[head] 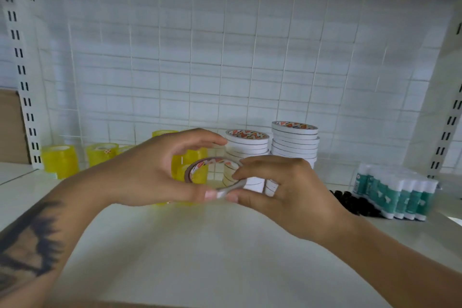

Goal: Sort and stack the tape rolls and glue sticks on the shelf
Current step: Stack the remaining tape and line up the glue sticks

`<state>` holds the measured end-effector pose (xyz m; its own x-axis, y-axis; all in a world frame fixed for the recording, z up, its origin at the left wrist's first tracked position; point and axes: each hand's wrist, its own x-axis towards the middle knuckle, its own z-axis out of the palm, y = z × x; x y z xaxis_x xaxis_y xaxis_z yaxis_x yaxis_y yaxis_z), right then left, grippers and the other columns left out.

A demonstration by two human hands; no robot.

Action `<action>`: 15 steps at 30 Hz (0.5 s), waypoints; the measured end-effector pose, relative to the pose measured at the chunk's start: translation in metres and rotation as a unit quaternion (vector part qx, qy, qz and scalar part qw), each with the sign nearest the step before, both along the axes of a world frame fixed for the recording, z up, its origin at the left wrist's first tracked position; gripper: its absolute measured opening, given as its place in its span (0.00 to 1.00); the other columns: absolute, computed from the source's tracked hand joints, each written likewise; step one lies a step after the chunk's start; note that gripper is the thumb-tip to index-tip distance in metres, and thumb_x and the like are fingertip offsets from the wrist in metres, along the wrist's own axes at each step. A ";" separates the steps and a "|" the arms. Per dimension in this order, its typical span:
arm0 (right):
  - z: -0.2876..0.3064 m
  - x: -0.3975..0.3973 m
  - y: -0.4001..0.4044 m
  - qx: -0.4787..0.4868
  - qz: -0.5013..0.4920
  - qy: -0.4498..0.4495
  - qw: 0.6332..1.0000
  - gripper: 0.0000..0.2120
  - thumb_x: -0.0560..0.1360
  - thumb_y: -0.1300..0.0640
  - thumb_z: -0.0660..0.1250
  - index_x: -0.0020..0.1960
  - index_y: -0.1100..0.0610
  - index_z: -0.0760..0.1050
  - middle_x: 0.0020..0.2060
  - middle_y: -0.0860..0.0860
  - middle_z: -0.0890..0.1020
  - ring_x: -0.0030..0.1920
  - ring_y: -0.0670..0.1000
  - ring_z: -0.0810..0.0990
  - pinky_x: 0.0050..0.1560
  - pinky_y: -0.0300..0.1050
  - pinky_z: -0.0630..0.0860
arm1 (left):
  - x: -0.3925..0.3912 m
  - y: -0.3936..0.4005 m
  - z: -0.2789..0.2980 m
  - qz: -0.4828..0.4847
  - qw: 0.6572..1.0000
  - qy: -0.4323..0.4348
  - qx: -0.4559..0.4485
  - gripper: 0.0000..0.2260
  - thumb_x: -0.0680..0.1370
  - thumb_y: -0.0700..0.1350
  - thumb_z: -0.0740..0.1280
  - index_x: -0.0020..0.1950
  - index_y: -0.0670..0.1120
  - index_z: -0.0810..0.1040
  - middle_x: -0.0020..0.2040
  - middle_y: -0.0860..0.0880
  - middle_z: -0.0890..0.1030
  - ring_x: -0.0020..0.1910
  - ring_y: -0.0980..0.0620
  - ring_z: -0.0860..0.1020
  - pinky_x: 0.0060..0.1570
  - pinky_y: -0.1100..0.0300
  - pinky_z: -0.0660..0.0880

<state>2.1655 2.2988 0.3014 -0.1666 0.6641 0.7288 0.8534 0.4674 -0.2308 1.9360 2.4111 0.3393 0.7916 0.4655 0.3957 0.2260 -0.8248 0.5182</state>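
Observation:
A thin white tape roll (200, 165) with a red-printed core is held tilted above the white shelf (200, 245), in the middle of the view. My left hand (155, 172) grips its left and lower rim. My right hand (282, 190) pinches its right rim. Behind them stand two stacks of white tape rolls (295, 142), partly hidden by my right hand. Yellow tape rolls (60, 160) sit at the back left, some hidden behind my left hand. A row of white and green glue sticks (400, 195) lies at the right.
Small black caps (355, 202) lie on the shelf beside the glue sticks. A white wire grid (225, 57) forms the back wall. Slotted uprights (22, 70) stand at both sides, and a brown cardboard piece (10, 127) is at the far left.

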 end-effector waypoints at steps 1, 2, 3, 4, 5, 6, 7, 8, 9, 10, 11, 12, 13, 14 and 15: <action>0.003 0.002 -0.002 0.012 -0.016 0.018 1.000 0.16 0.72 0.40 0.74 0.52 0.49 0.86 0.51 0.37 0.84 0.56 0.35 0.80 0.56 0.27 0.71 | -0.003 0.000 0.002 0.032 0.999 -0.021 0.029 0.32 0.65 0.67 0.76 0.68 0.70 0.72 0.68 0.68 0.75 0.71 0.66 0.70 0.72 0.51 0.69; 0.008 0.005 -0.003 0.027 -0.032 0.029 0.999 0.16 0.71 0.40 0.74 0.52 0.50 0.86 0.50 0.35 0.83 0.56 0.31 0.78 0.57 0.24 0.68 | -0.009 -0.001 0.004 0.066 0.996 -0.043 0.050 0.32 0.65 0.71 0.73 0.68 0.70 0.72 0.68 0.69 0.75 0.71 0.66 0.70 0.71 0.51 0.69; 0.013 0.007 -0.003 0.047 -0.051 0.030 0.997 0.16 0.71 0.40 0.74 0.52 0.50 0.86 0.49 0.33 0.83 0.56 0.28 0.76 0.57 0.22 0.66 | -0.017 -0.001 0.003 0.097 0.991 -0.062 0.063 0.32 0.64 0.74 0.71 0.67 0.71 0.72 0.67 0.69 0.75 0.70 0.67 0.70 0.70 0.52 0.70; 0.020 0.009 -0.003 0.072 -0.075 0.020 0.994 0.17 0.71 0.41 0.74 0.53 0.51 0.86 0.49 0.34 0.84 0.55 0.29 0.76 0.57 0.23 0.67 | -0.027 -0.001 0.000 0.117 0.988 -0.068 0.077 0.32 0.64 0.76 0.69 0.67 0.72 0.72 0.67 0.71 0.74 0.69 0.68 0.70 0.68 0.55 0.70; 0.027 0.012 0.000 0.090 -0.103 0.006 0.991 0.17 0.72 0.41 0.74 0.53 0.51 0.86 0.51 0.37 0.84 0.56 0.32 0.77 0.59 0.27 0.69 | -0.038 -0.001 -0.005 0.127 0.986 -0.051 0.096 0.33 0.63 0.78 0.67 0.67 0.73 0.71 0.68 0.72 0.71 0.69 0.70 0.68 0.68 0.58 0.69; 0.034 0.014 0.003 0.097 -0.131 -0.001 0.987 0.17 0.72 0.40 0.74 0.54 0.51 0.85 0.52 0.40 0.85 0.56 0.37 0.78 0.61 0.35 0.72 | -0.048 -0.003 -0.012 0.132 0.985 -0.015 0.112 0.34 0.63 0.80 0.65 0.68 0.75 0.69 0.70 0.73 0.69 0.70 0.71 0.66 0.69 0.61 0.67; 0.041 0.015 0.007 0.092 -0.156 -0.002 0.983 0.18 0.73 0.39 0.73 0.54 0.50 0.85 0.53 0.42 0.85 0.56 0.41 0.79 0.62 0.42 0.74 | -0.058 -0.005 -0.022 0.131 0.984 0.028 0.118 0.35 0.62 0.82 0.64 0.68 0.77 0.67 0.71 0.75 0.65 0.72 0.72 0.63 0.70 0.64 0.64; 0.048 0.017 0.013 0.085 -0.182 -0.004 0.980 0.19 0.73 0.37 0.71 0.55 0.50 0.84 0.52 0.43 0.86 0.55 0.44 0.80 0.63 0.49 0.75 | -0.066 -0.007 -0.032 0.128 0.984 0.065 0.108 0.36 0.61 0.84 0.62 0.69 0.79 0.64 0.72 0.76 0.62 0.73 0.74 0.59 0.71 0.68 0.60; 0.052 0.019 0.019 0.074 -0.211 -0.013 0.975 0.21 0.73 0.35 0.68 0.55 0.49 0.83 0.52 0.43 0.86 0.54 0.47 0.81 0.64 0.53 0.74 | -0.073 -0.009 -0.042 0.125 0.983 0.099 0.088 0.37 0.60 0.85 0.60 0.69 0.81 0.61 0.72 0.78 0.59 0.74 0.75 0.55 0.70 0.73 0.56; 0.056 0.020 0.026 0.057 -0.242 -0.025 0.968 0.21 0.74 0.34 0.67 0.56 0.48 0.83 0.51 0.43 0.85 0.55 0.49 0.82 0.65 0.55 0.72 | -0.078 -0.010 -0.051 0.125 0.980 0.140 0.068 0.38 0.60 0.86 0.58 0.69 0.83 0.57 0.73 0.79 0.55 0.74 0.76 0.51 0.69 0.76 0.51; 0.058 0.021 0.033 0.036 -0.272 -0.033 0.961 0.20 0.75 0.33 0.66 0.57 0.47 0.82 0.49 0.43 0.85 0.55 0.51 0.81 0.67 0.55 0.69 | -0.081 -0.011 -0.060 0.125 0.972 0.190 0.051 0.38 0.59 0.88 0.55 0.69 0.84 0.54 0.75 0.77 0.51 0.76 0.75 0.48 0.70 0.76 0.48; 0.058 0.022 0.038 0.012 -0.299 -0.038 0.953 0.19 0.77 0.33 0.65 0.58 0.45 0.81 0.46 0.42 0.83 0.55 0.51 0.80 0.67 0.53 0.65 | -0.082 -0.011 -0.066 0.123 0.963 0.237 0.032 0.38 0.58 0.88 0.51 0.68 0.85 0.51 0.78 0.73 0.47 0.78 0.71 0.46 0.73 0.72 0.44; 0.057 0.022 0.043 -0.011 -0.319 -0.040 0.947 0.19 0.78 0.33 0.63 0.58 0.44 0.80 0.44 0.41 0.82 0.55 0.51 0.79 0.66 0.53 0.62 | -0.083 -0.010 -0.070 0.119 0.955 0.272 0.012 0.38 0.57 0.89 0.46 0.68 0.86 0.48 0.80 0.69 0.44 0.79 0.67 0.42 0.76 0.67 0.42; 0.056 0.022 0.045 -0.031 -0.332 -0.042 0.942 0.19 0.78 0.33 0.62 0.59 0.44 0.79 0.43 0.42 0.81 0.55 0.51 0.79 0.66 0.53 0.60 | -0.084 -0.009 -0.072 0.116 0.949 0.293 -0.003 0.39 0.56 0.89 0.44 0.67 0.87 0.45 0.80 0.67 0.42 0.79 0.65 0.39 0.78 0.61 0.40; 0.055 0.022 0.047 -0.048 -0.341 -0.045 0.938 0.19 0.78 0.32 0.61 0.59 0.43 0.78 0.44 0.43 0.82 0.55 0.51 0.78 0.65 0.53 0.59 | -0.084 -0.008 -0.073 0.112 0.946 0.305 -0.010 0.38 0.56 0.89 0.42 0.67 0.87 0.43 0.80 0.67 0.41 0.79 0.63 0.37 0.78 0.58 0.38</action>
